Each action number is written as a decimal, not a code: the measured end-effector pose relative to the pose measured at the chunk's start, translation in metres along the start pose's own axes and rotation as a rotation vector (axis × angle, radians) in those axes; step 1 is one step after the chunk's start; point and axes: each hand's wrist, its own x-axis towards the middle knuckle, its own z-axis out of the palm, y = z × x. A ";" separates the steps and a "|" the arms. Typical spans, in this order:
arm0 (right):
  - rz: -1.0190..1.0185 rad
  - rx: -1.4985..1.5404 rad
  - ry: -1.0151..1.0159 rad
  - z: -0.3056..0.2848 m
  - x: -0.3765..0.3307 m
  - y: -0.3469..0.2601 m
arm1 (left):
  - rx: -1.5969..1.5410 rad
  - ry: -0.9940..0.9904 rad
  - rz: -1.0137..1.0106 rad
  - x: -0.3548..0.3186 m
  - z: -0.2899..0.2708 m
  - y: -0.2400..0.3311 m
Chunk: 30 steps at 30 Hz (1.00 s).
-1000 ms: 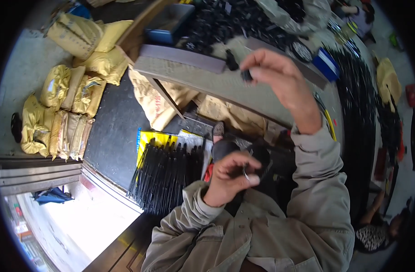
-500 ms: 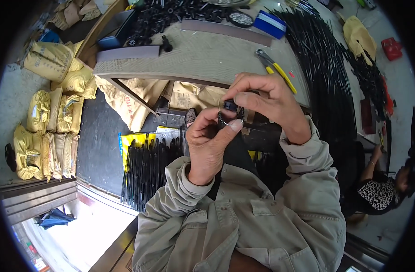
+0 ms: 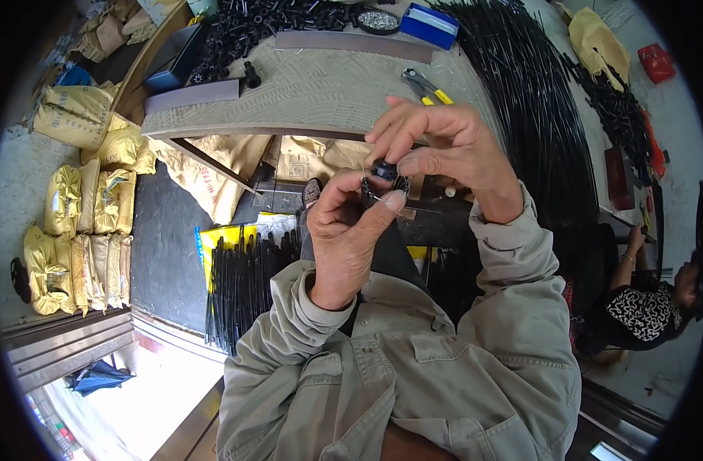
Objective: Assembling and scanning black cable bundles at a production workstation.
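Note:
My left hand (image 3: 344, 242) is closed, thumb and forefinger pinching a thin wire (image 3: 378, 199) with small dark pieces (image 3: 404, 185) strung along it in a loop. Just above that loop is a small black round plastic part (image 3: 383, 169), gripped between the thumb and fingertips of my right hand (image 3: 451, 150). Part and loop sit close together; whether they touch is hard to make out. Both hands are raised over my lap, before the front edge of the bench (image 3: 328, 107).
Yellow-handled pliers (image 3: 426, 86) lie on the bench beyond my right hand. Loose black parts (image 3: 282, 23), a round dish (image 3: 378, 21) and a blue box (image 3: 429, 26) stand farther back. Long black rods (image 3: 513, 84) fill the right side. At far right sits another person (image 3: 643, 311).
The view has shifted, so the bench appears a little lower and farther left. My right fingers are more spread, and the black part has turned slightly in their grip. My left hand keeps its pinch.

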 end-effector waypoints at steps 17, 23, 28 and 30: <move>-0.246 -0.740 0.203 0.034 0.005 -0.016 | -0.120 0.019 0.085 0.004 -0.014 -0.004; -0.260 -0.705 0.219 0.036 0.004 -0.010 | -0.135 0.002 0.000 0.003 -0.021 0.004; -0.365 -0.729 0.271 0.036 0.008 -0.003 | -0.211 -0.068 -0.034 0.007 -0.031 0.002; -0.375 -0.714 0.281 0.038 0.007 0.000 | -0.191 -0.051 -0.025 0.007 -0.033 0.001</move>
